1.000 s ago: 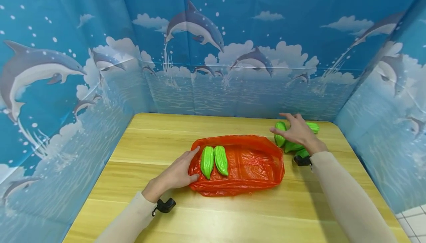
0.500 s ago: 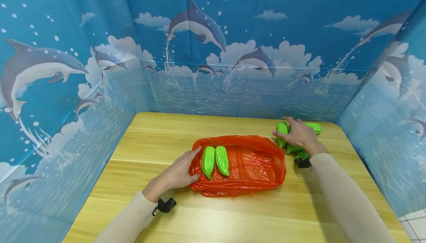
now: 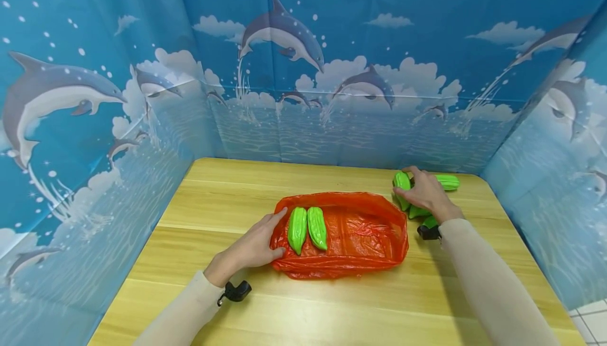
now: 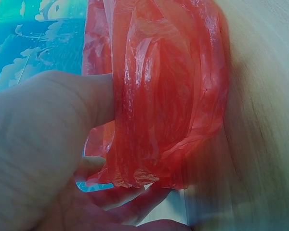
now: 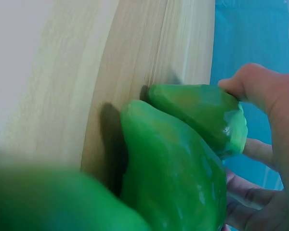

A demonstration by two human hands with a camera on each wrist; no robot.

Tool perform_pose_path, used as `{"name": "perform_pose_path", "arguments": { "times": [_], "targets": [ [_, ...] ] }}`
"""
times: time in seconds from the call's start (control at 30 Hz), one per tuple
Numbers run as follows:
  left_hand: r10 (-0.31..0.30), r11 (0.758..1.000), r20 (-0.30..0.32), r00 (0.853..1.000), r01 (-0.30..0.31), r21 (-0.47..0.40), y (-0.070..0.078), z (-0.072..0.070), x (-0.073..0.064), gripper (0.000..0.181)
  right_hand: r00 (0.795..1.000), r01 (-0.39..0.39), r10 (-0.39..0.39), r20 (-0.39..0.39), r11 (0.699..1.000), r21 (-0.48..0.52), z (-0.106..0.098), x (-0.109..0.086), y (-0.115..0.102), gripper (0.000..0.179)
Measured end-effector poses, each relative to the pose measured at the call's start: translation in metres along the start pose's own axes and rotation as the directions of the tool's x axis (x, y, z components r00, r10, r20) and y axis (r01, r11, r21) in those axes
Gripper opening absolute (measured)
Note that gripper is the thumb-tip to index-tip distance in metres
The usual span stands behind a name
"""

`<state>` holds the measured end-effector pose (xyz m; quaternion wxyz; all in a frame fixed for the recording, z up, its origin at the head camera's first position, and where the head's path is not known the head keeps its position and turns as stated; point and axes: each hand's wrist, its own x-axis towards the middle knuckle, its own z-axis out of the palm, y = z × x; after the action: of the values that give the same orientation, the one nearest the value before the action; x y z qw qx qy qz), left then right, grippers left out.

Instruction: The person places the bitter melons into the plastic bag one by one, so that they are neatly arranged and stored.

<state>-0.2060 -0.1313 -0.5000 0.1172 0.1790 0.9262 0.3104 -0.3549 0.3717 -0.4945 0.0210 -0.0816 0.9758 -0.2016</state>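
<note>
Though beside others point(image 5: 173, 168), one green vegetable point(image 5: 197, 113) between fingers of the right hand point(image 3: 429, 193), clamped near one end.

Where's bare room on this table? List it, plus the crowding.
Free: the yellowish wooden table from the left hand back to the blue dolphin-print curtain; the stretch in front of the red plastic bag, between the cream sleeves; and the bag's right half inside. Crowded: far right corner, where the right hand holds one of several glossy green pods.

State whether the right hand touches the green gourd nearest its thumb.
Touching: the right wrist view shows the right hand with its thumb tip against the green gourd.
</note>
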Motion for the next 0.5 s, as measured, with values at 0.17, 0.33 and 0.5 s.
{"name": "perform_pose_path", "arguments": {
  "times": [0.17, 0.33, 0.5],
  "targets": [
    [0.005, 1.000, 0.001, 1.000, -0.005, 0.000, 0.0012, -0.0003, -0.0003, 0.103, 0.999, 0.017, -0.016, -0.028, 0.999, 0.041, -0.0004, -0.0007, -0.0013, 0.088],
    [0.004, 1.000, 0.002, 1.000, -0.004, -0.001, 0.0016, -0.0006, -0.0004, 0.104, 0.999, 0.017, -0.014, -0.047, 0.998, 0.067, -0.0012, -0.0007, -0.0042, 0.087],
    [0.000, 1.000, 0.008, 1.000, 0.001, -0.004, 0.0016, -0.0007, -0.0005, 0.103, 0.998, 0.019, -0.013, -0.065, 0.996, 0.084, -0.0017, -0.0014, -0.0078, 0.087]
  ]
}}
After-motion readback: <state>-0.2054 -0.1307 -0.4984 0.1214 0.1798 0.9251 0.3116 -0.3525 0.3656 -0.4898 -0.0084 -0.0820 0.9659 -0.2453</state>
